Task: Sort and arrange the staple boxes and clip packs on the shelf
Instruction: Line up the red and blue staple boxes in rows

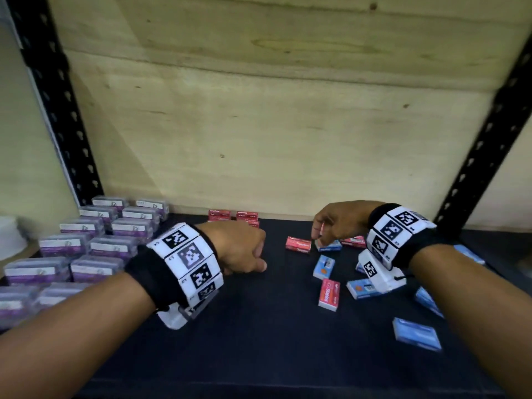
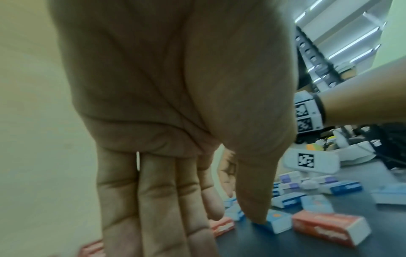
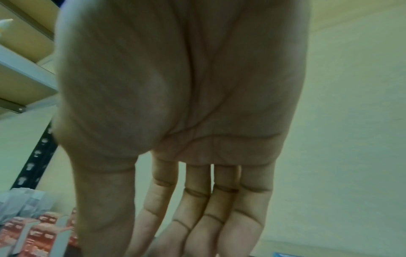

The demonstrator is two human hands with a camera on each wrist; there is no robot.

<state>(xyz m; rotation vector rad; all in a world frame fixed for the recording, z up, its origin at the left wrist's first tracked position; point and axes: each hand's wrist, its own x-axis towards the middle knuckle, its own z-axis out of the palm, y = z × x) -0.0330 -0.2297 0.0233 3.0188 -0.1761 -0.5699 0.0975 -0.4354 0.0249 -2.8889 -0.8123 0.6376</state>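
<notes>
Clear clip packs with purple labels (image 1: pixel 86 243) stand in rows at the shelf's left. Red staple boxes (image 1: pixel 233 216) are grouped against the back panel and show again as red boxes (image 3: pixel 39 233) in the right wrist view. Loose blue boxes (image 1: pixel 324 267) and red boxes (image 1: pixel 329 294) lie scattered on the right. My left hand (image 1: pixel 253 260) hovers over the dark mat with fingers straight down (image 2: pixel 197 226) and holds nothing. My right hand (image 1: pixel 321 234) points straight fingers (image 3: pixel 186 226) down at a blue box (image 1: pixel 329 246) beside a red box (image 1: pixel 298 244). Whether it touches is hidden.
The shelf floor is a dark mat (image 1: pixel 259 341), bare in the middle and front. A plywood back panel (image 1: pixel 259 139) and two black slotted uprights (image 1: pixel 57 110) (image 1: pixel 483 139) bound the bay. More blue boxes (image 1: pixel 417 334) lie near the front right.
</notes>
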